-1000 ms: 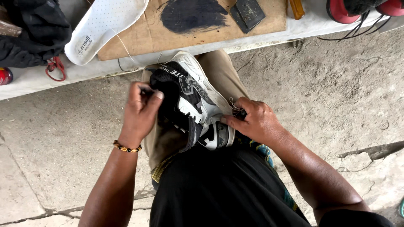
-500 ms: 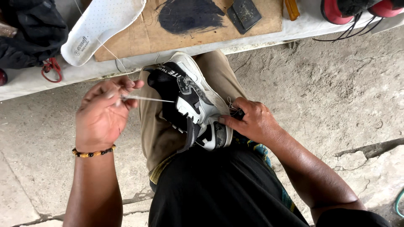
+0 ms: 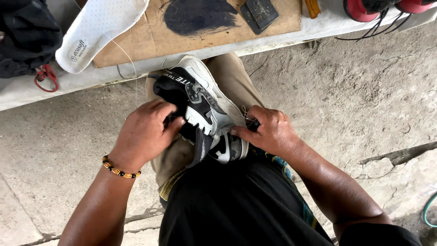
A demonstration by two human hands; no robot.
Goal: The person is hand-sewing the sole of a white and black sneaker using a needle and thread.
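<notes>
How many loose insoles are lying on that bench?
1. A white perforated insole lies at the bench's left end, beside the cardboard sheet. More might sit beyond the top edge of the view.

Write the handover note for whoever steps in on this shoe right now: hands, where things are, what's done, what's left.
Left hand: pressed on the black, white and grey sneaker, fingers at its opening.
Right hand: gripping the sneaker's heel end, steadying it on the lap.
A thin thread runs up from the shoe toward the bench.
White insole lies out on the bench beside the cardboard sheet.
Done: cannot tell how far the stitching has got.
Left: probably more stitching; insole not yet back in.
</notes>
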